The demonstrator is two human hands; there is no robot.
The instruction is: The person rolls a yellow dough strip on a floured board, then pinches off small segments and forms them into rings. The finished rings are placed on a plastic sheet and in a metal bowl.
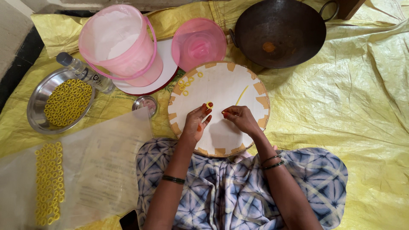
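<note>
head view, hands: left hand (197, 121) pinches a small yellow ring (208, 104) at its fingertips, other fingers loosely spread; right hand (241, 118) has fingertips closed narrow on the end of a thin yellow strip (241, 95), rest of fingers curled
head view, work spot: both hands sit over the round white board (221, 87) on the person's lap; ring held just above board centre, strip lies slanting up from the right fingertips across the board
head view, done on board: a few finished rings (186, 83) lie in a loose bunch near the board's upper left edge
head view, done elsewhere: steel plate (37, 102) at left is heaped with rings; more rings in neat rows (48, 182) on the clear sheet (106, 170) at lower left
head view, left to do: judged, one strip visible on the board not yet rolled; no dough lump seen, so remaining amount cannot be told
head view, progress: judged well along, large stock of rings already made, shaping going on one at a time
head view, around: pink bucket (121, 42) with white contents, pink lid (198, 42) beside it, dark wok (279, 32) at top right, small bottle (83, 70) leaning by the plate, small steel lid (145, 103) near the board, all on yellow tarp (362, 106)
</note>
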